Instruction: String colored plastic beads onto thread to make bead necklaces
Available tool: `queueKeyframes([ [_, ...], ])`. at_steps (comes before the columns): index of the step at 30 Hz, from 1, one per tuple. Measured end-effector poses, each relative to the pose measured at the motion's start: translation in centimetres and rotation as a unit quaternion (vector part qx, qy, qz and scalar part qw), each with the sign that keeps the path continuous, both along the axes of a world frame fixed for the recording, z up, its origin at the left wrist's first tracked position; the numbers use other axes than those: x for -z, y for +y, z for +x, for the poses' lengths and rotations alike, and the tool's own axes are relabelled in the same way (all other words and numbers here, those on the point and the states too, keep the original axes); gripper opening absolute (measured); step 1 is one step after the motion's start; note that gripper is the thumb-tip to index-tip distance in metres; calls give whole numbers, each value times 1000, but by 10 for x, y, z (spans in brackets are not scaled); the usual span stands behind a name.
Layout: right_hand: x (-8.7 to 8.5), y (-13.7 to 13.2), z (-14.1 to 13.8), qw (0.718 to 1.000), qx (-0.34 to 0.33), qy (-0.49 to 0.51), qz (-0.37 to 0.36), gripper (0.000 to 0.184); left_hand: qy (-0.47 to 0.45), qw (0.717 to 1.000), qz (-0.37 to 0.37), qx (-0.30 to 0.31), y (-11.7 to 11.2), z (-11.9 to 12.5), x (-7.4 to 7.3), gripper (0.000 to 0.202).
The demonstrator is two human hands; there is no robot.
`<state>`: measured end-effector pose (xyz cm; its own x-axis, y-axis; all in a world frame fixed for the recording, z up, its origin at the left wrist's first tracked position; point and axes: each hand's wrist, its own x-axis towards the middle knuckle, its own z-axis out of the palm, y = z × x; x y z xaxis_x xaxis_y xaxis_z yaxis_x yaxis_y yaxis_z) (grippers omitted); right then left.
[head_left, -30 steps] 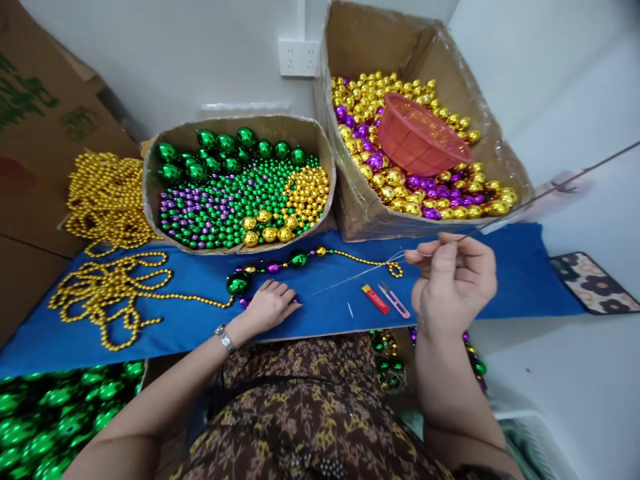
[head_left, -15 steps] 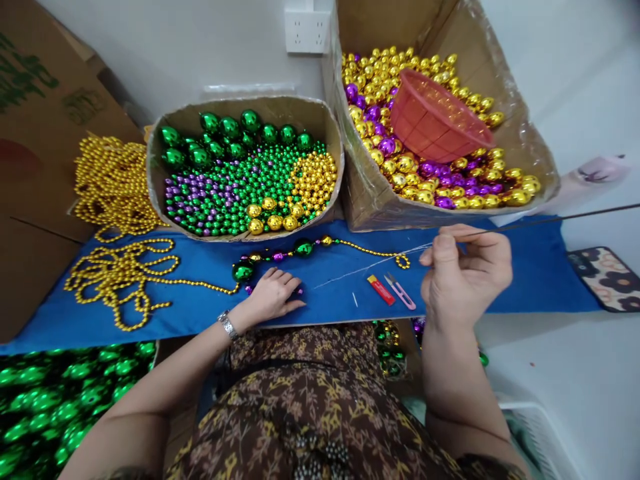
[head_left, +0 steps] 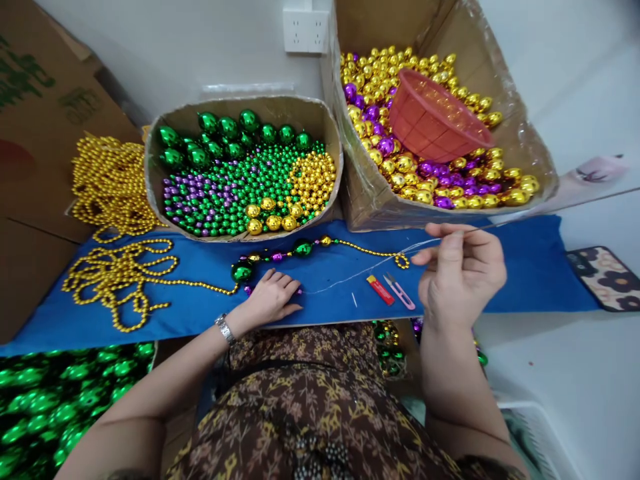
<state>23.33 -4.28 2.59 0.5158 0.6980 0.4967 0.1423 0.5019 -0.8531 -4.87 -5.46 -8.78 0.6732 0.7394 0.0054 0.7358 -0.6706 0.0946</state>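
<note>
My left hand (head_left: 274, 295), a metal watch on its wrist, rests on the blue cloth, its fingers closed down over a short row of purple beads (head_left: 249, 291) that shows at both sides. What lies under the palm is hidden. From there a white thread (head_left: 345, 279) runs slack to my right hand (head_left: 463, 270), raised at the right. Its thumb and fingers pinch a long thin needle (head_left: 560, 212) that points off to the right. Behind my left hand lies a strand of green, purple and gold beads (head_left: 303, 249), joined to thin gold bead chain (head_left: 367, 249).
Pink thread snips (head_left: 401, 293), a red lighter (head_left: 381, 291) and a small white stick (head_left: 355, 300) lie between my hands. Cartons of loose beads (head_left: 245, 237) (head_left: 370, 217) stand behind, one with a red basket (head_left: 433, 123). Gold chain (head_left: 117, 280) is heaped left; a phone (head_left: 607, 277) lies right.
My right hand has shifted slightly left and its fingers have spread a little. The needle's far end tips higher, and the thread sags more. My left hand stays in place.
</note>
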Motion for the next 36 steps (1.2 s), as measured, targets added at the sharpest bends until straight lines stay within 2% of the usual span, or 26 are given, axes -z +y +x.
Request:
queueKeyframes([
  [5,-1,2,-1,998,-37,50,-20,22,3,1000,7,3,-4,2,0,49],
  [8,-6,6,2,994,-42,94,-25,23,-14,1000,16,5,-4,11,5,41],
  [12,-14,12,18,989,-9,138,45,15,-10,1000,29,1,4,15,15,18],
  [16,-14,16,31,988,32,123,88,10,16,998,59,-18,13,7,20,20],
  [20,-6,15,23,991,44,90,91,20,16,997,69,-36,17,1,15,22],
  [24,6,8,2,997,9,56,43,22,-15,997,71,-33,15,-1,-6,29],
  [27,18,2,-12,998,-43,26,-23,22,-103,989,101,-44,21,-4,-33,29],
  [29,26,-1,-19,995,-75,-10,-72,24,-167,975,129,-74,36,-10,-55,27],
  [31,33,-4,-24,988,-95,-60,-109,26,-200,959,162,-122,61,-21,-74,26],
  [33,39,-5,-26,980,-107,-107,-128,25,-199,941,199,-187,96,-40,-90,27],
  [36,49,-5,-27,971,-124,-153,-138,23,-172,907,229,-308,156,-83,-102,26],
])
